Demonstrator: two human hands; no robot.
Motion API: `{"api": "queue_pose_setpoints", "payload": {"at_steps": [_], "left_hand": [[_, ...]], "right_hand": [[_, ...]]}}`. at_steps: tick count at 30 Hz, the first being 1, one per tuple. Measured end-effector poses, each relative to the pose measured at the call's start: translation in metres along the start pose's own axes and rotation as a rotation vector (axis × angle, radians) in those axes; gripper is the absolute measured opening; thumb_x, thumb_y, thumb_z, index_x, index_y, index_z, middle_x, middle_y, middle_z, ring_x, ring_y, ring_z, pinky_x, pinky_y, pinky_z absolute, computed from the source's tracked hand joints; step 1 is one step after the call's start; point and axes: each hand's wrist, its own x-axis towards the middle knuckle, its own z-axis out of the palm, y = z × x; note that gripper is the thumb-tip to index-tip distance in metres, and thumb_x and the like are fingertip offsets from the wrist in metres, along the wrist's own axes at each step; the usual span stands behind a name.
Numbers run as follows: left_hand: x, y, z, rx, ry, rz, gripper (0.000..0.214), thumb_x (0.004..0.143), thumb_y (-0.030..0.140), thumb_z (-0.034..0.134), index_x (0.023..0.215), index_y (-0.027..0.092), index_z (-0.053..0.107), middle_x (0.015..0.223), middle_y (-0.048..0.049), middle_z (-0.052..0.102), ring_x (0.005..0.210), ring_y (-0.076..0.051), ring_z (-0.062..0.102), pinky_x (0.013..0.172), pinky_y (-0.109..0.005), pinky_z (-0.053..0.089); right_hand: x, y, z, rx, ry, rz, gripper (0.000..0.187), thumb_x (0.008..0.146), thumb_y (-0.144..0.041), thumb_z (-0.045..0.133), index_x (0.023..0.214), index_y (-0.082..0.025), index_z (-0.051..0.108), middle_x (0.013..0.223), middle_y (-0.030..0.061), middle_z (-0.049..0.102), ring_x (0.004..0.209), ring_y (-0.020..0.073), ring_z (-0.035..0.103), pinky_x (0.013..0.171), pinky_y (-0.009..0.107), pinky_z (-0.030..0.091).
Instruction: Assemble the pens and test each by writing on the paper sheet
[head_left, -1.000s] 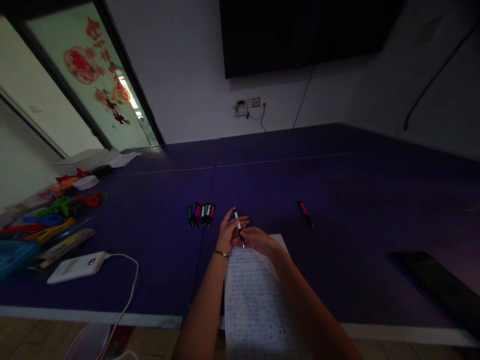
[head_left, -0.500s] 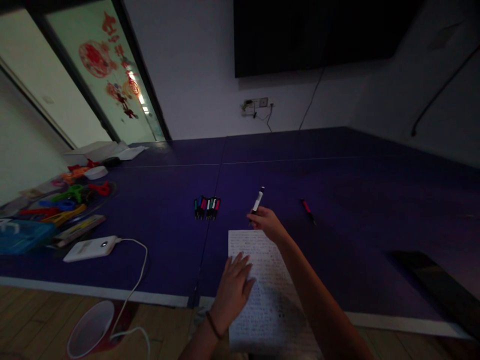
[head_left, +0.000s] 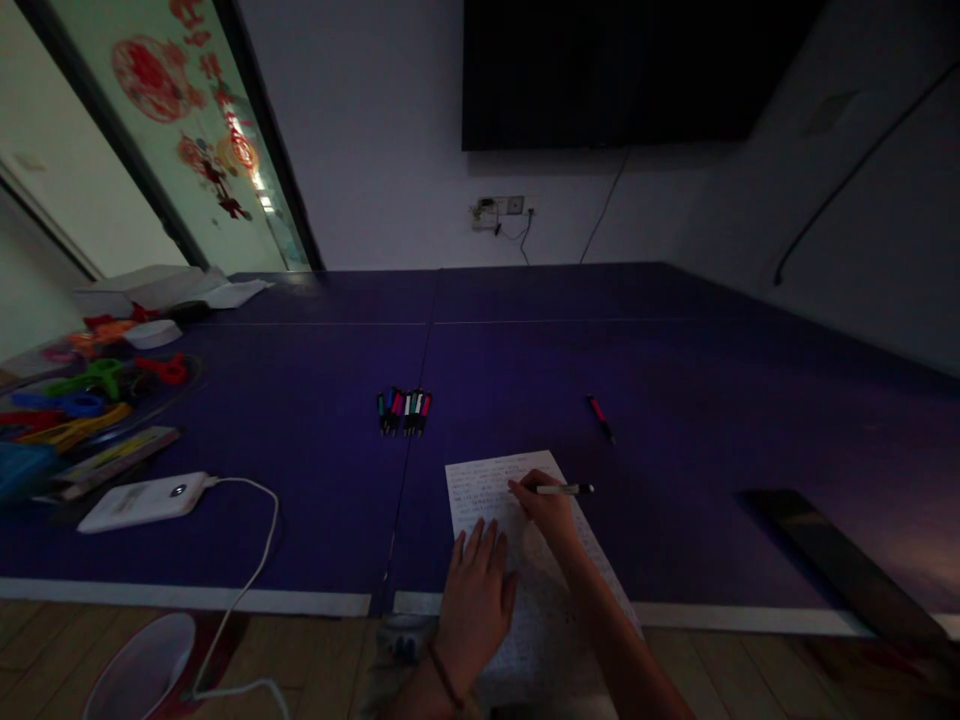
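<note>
A sheet of paper [head_left: 480, 476] covered in handwriting lies at the near edge of the purple table. My left hand [head_left: 478, 590] rests flat on it with the fingers spread, a dark band around the wrist. Over the upper part of the sheet, my right hand [head_left: 544, 503] grips a white pen [head_left: 564, 489] with dark ends, its tip hidden by the fingers and its back end pointing right. A row of several pens [head_left: 405, 412] with coloured grips lies beyond the paper to the left. One pink and black pen [head_left: 600, 418] lies apart on the right.
On the left are a white power bank [head_left: 142, 500] with a cable, coloured scissors [head_left: 101, 378] and other clutter. A dark flat object [head_left: 840, 555] lies near the right front edge. A bin [head_left: 142, 668] stands on the floor at lower left.
My right hand has come down and back from beyond the sheet onto its upper part, and the pen has swung from upright to nearly level. The paper is slightly turned. The view has shifted a little.
</note>
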Motion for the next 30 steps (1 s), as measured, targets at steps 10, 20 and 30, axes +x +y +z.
{"api": "queue_pose_setpoints", "payload": {"at_steps": [10,20,30], "left_hand": [[0.000,0.000,-0.002,-0.026,0.020,-0.001,0.035,0.081,0.027,0.036,0.114,0.017,0.046,0.127,-0.0060,0.041,0.120,-0.022,0.029,0.094,-0.042,0.034],[0.000,0.000,0.001,0.000,0.057,0.021,0.035,0.082,0.027,0.036,0.114,0.016,0.046,0.125,-0.0075,0.043,0.120,-0.023,0.030,0.094,-0.043,0.034],[0.000,0.001,-0.003,-0.014,0.021,0.009,0.035,0.082,0.027,0.035,0.113,0.017,0.047,0.127,-0.0066,0.042,0.120,-0.023,0.030,0.093,-0.042,0.035]], "right_hand": [[0.014,0.024,-0.002,-0.271,0.129,-0.047,0.025,0.059,-0.036,0.045,0.041,-0.021,0.036,0.036,-0.0036,0.035,0.039,0.0107,0.036,0.039,0.022,0.023],[0.011,0.022,0.001,-0.303,0.153,-0.079,0.024,0.060,-0.035,0.043,0.042,-0.021,0.035,0.037,-0.0034,0.037,0.038,0.0105,0.036,0.040,0.023,0.025],[0.010,0.022,0.002,-0.336,0.181,-0.070,0.022,0.061,-0.033,0.041,0.044,-0.022,0.035,0.039,-0.0021,0.039,0.040,0.0118,0.038,0.042,0.023,0.027]]}}
